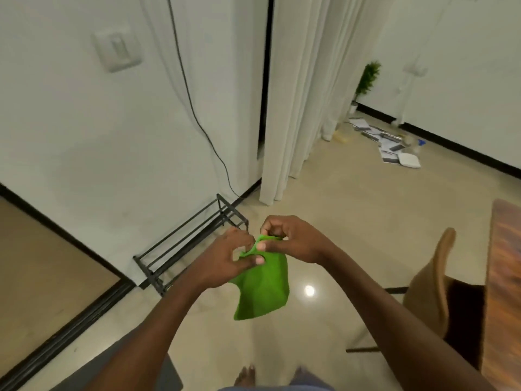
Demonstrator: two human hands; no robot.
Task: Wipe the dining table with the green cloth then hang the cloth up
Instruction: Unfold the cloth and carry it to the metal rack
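Green cloth (262, 292) in mid-air, top edge bunched and pinched by the fingers of the left hand (229, 256) and right hand (294, 241), equally near; its length hangs straight down. Black rack (186, 246) stands just beyond, a likely hanging place.

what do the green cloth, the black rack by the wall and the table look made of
Green cloth: soft woven or microfibre fabric, matte; it droops limp and bunches. Rack: thin black bars, probably painted metal. Table: wood or veneer, reddish grain showing, slight sheen.
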